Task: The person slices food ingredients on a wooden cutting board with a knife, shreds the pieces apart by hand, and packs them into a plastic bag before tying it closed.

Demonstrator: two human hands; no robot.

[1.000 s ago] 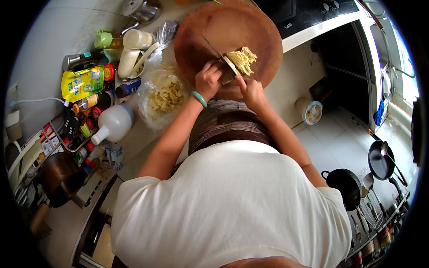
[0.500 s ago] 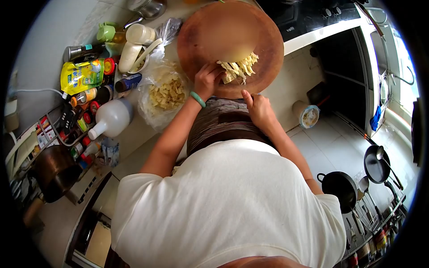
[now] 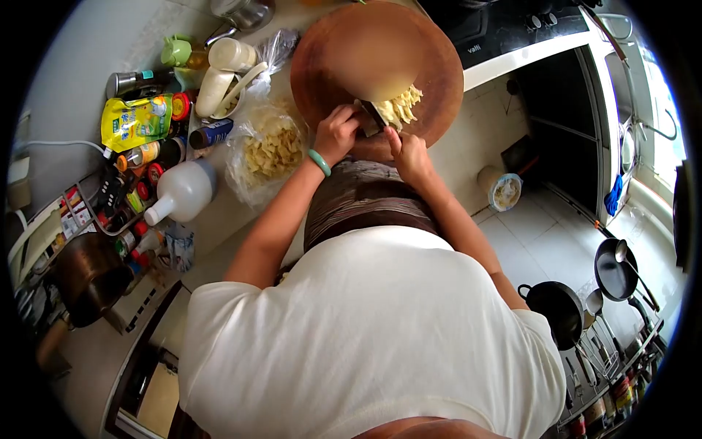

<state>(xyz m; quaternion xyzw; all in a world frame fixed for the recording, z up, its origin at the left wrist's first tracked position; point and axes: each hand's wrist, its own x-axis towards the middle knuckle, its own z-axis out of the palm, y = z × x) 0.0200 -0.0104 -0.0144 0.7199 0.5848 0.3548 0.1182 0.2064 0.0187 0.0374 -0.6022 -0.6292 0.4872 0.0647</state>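
Note:
A round wooden cutting board (image 3: pixel 311 69) lies in front of me, its middle smeared by a blurred patch. On its near part is a pile of pale yellow cut strips (image 3: pixel 401 107), possibly a vegetable. My right hand (image 3: pixel 412 157) is closed around the handle of a kitchen knife (image 3: pixel 375 115), whose dark blade stands at the left side of the strips. Just left of the blade, my left hand (image 3: pixel 338 135), with a green bangle at the wrist, has its fingers curled together on the board. Whatever is under those fingers is hidden.
Left of the board sits a clear plastic bag (image 3: pixel 272 152) of similar pale pieces. Bottles, jars and a yellow pouch (image 3: pixel 135 121) crowd the counter beyond it. A black stove (image 3: pixel 497 33) is at the upper right. Black pans (image 3: pixel 557 311) are at the lower right.
My right hand has shifted up and slightly left, bringing the knife blade into view between the left fingers and the strips. My left hand has stayed nearly in place.

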